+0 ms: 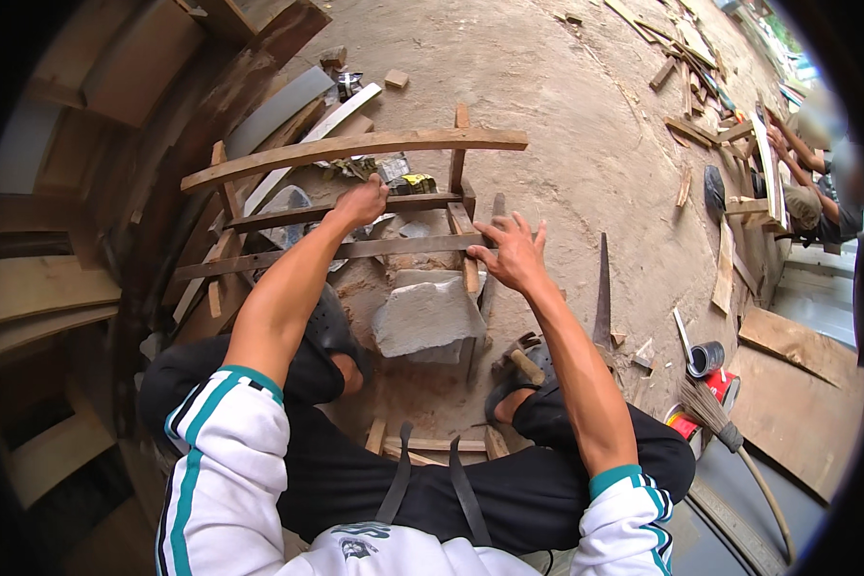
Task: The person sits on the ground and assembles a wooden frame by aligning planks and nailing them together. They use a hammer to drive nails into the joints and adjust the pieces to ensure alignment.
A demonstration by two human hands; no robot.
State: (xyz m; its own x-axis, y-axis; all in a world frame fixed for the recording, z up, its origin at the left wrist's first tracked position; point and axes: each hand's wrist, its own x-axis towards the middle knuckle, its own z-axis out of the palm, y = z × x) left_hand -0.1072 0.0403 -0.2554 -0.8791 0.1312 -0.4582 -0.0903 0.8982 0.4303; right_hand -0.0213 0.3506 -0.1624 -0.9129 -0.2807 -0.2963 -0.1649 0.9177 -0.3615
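Observation:
A wooden frame (355,147) of long rails and short crosspieces lies before me, its far rail slightly curved. My left hand (361,203) is closed around its dark middle rail (422,203); the fingertips are partly hidden. At the frame's right end my right hand (515,253) has its fingers spread, with thumb and fingertips touching near the joint of the near slat (403,246) and a short crosspiece (463,221). Below the near slat sits a rough grey stone block (427,315), between my feet. A hammer (526,367) with a wooden handle lies by my right foot.
A long tapered dark blade (603,293) lies on the ground at right, near a broom (708,405) and a dark-rimmed can (708,358). Planks (288,106) and wooden furniture (43,278) crowd the left. Another person (821,206) works at far right among wood scraps (701,82).

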